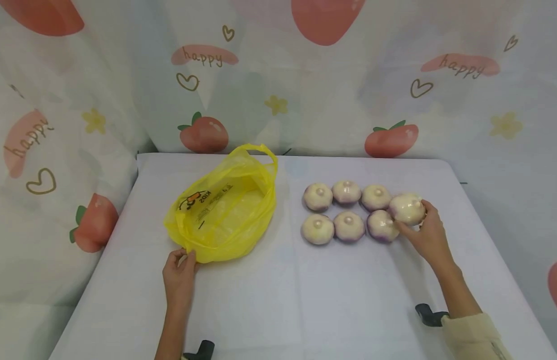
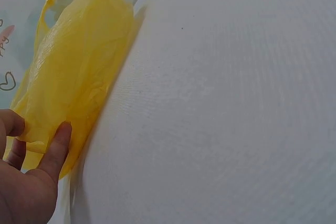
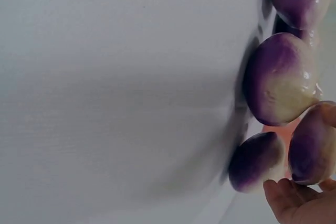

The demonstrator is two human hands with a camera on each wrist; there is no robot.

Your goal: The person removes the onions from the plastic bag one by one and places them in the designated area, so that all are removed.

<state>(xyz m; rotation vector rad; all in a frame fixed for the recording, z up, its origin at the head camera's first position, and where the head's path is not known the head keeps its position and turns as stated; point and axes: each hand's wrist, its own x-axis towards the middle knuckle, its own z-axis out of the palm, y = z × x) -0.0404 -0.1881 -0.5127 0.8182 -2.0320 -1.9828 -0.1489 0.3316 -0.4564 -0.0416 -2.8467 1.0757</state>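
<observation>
In the head view my left hand point(image 1: 180, 272) is at the near edge of a yellow plastic bag point(image 1: 256, 235), thumb and fingers pinching its rim. The bag lies with its mouth spread towards me and one handle loop upright at the back. On the right, my right hand point(image 1: 429, 235) grips a purple-and-white turnip point(image 1: 406, 207) between thumb and fingers. The right wrist view shows this held turnip point(image 3: 311, 148) raised off the table, with another turnip point(image 3: 256, 162) on the tabletop beside it. Several more turnips point(image 1: 349, 226) stand in two rows to its left, pale nubs upward.
A white-covered table point(image 1: 260, 310) carries everything. Behind it and along the left hangs a printed cloth point(image 1: 323, 100) with fruit, hearts and lettering. Dark wrist mounts point(image 1: 431, 316) stick out by both forearms.
</observation>
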